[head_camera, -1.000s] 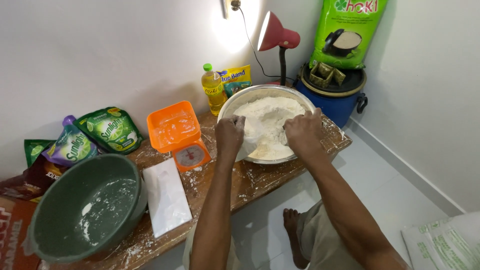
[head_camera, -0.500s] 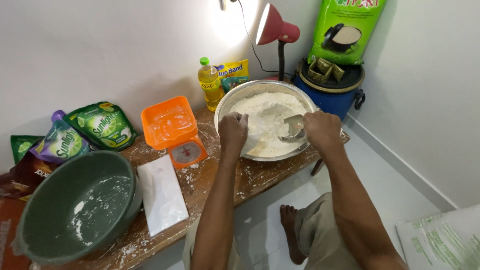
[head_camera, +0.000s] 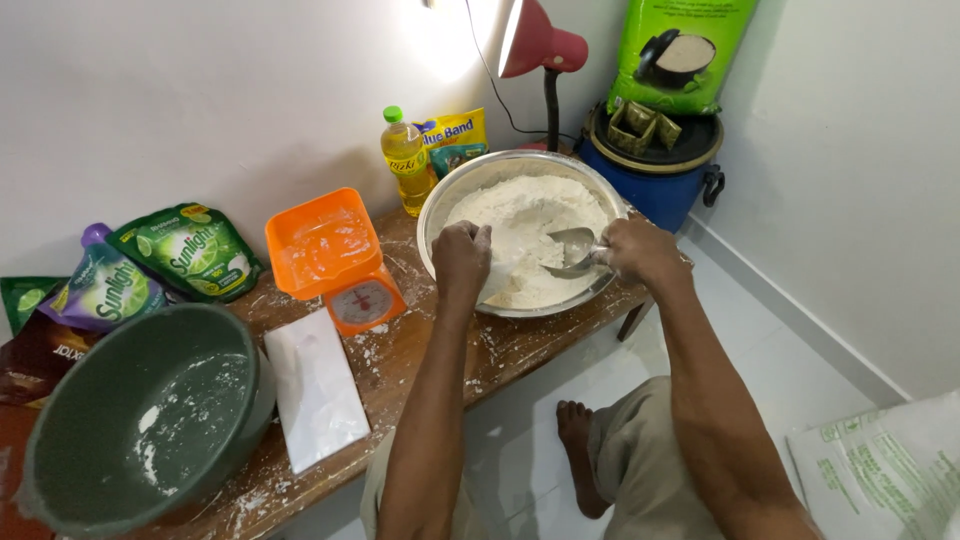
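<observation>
A wide metal bowl (head_camera: 445, 202) full of white flour (head_camera: 525, 215) stands at the right end of a wooden table (head_camera: 420, 350). My right hand (head_camera: 640, 250) grips the handle of a metal spoon (head_camera: 572, 250) whose bowl rests in the flour. My left hand (head_camera: 462, 255) is closed over the near left part of the bowl, fingers curled around something white that I cannot make out.
An orange kitchen scale (head_camera: 335, 260) with a tray stands left of the bowl. A white packet (head_camera: 315, 388) and a large green bowl (head_camera: 150, 420) lie further left. Green and purple pouches, an oil bottle (head_camera: 405, 160), a red lamp and a blue bin line the wall.
My right hand has gone from pressing into the flour to holding the spoon at the bowl's right side. My left hand has stayed at the bowl's near left.
</observation>
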